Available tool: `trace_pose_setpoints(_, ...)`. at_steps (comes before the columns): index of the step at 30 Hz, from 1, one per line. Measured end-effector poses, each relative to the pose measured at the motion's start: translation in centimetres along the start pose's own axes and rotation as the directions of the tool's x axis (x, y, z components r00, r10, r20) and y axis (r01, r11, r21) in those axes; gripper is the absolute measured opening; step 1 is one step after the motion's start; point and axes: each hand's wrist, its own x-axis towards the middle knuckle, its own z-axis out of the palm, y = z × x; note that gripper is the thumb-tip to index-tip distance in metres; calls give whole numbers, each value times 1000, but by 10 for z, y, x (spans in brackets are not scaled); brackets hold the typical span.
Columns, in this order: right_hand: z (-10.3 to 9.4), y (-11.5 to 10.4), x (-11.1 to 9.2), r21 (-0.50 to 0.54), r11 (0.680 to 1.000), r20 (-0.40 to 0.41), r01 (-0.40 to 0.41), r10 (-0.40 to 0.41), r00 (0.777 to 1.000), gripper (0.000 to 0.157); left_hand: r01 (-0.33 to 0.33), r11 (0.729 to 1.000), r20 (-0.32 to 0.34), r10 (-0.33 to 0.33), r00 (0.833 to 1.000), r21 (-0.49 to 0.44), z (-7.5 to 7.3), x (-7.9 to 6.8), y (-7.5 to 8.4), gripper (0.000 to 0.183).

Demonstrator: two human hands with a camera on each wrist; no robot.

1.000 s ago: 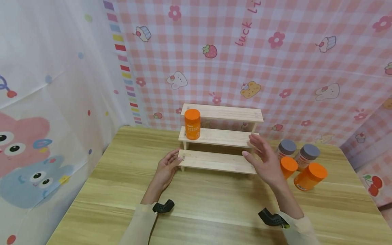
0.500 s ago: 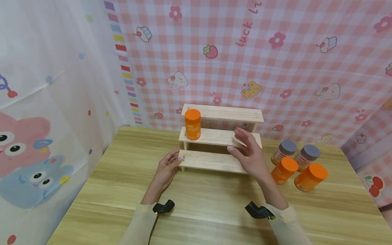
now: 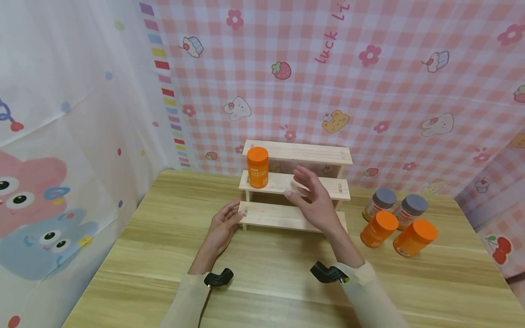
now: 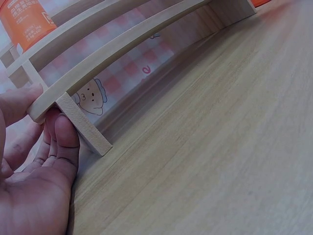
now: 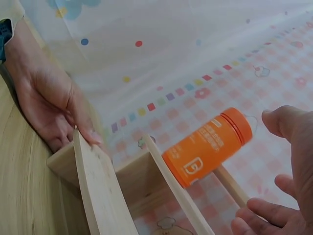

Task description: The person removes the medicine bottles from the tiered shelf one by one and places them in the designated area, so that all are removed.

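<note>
A three-step wooden display rack (image 3: 283, 215) stands on the table. My left hand (image 3: 221, 229) grips the left end of its lowest step; in the left wrist view the thumb lies on top and curled fingers (image 4: 66, 132) tuck under it. An orange bottle (image 3: 258, 167) with an orange lid stands upright on the left of the middle step. My right hand (image 3: 315, 202) hovers over the rack's middle, to the right of that bottle and apart from it. Thumb and fingers are spread, with nothing between them, as the right wrist view also shows.
Right of the rack stand two more orange bottles (image 3: 379, 229) and two grey-lidded bottles (image 3: 381, 202), close together on the wood-grain table (image 3: 262, 282). A pink checked cloth (image 3: 311, 91) hangs behind the rack, and a white printed cloth (image 3: 82, 136) hangs at the left.
My right hand has moved left across the rack from its right end, uncovering the bottles at the right. The left hand, rack and bottle on it have stayed in place.
</note>
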Motion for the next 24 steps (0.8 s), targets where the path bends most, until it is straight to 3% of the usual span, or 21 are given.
trace_pose_setpoints(24,52,-1,57,19,999,34,-31,31,999,75,5,1000,7,-5,1000,-26,0,1,0,52)
